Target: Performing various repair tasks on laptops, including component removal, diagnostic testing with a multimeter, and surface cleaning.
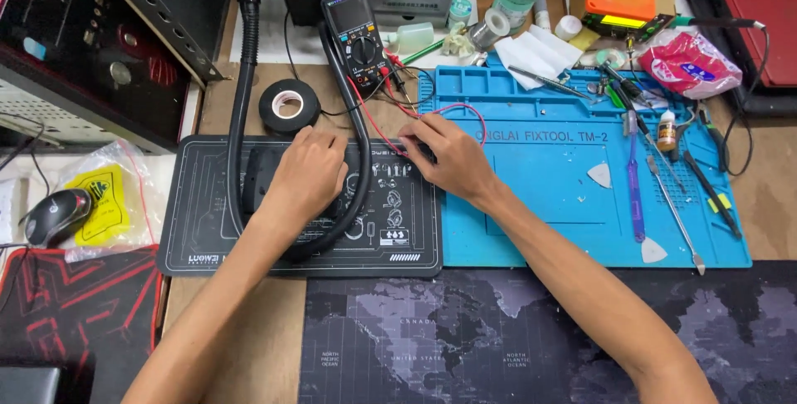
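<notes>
My left hand (307, 173) lies palm down on a dark flat device (259, 178) that rests on a black work mat (207, 246), holding it in place. A thick black hose (242, 97) loops around the device and my hand. My right hand (447, 155) pinches thin red wires (465, 109) at the seam between the black mat and a blue repair mat (540, 205). The wires run up to a black multimeter (355, 30) standing at the back. What lies under my right fingertips is hidden.
A roll of black tape (288, 105) sits behind the black mat. Screwdrivers, tweezers, picks and a small bottle (666, 132) lie on the blue mat's right side. A mouse (55, 213) and a yellow bag (104, 200) are at the left. A map-printed desk pad (465, 346) covers the front.
</notes>
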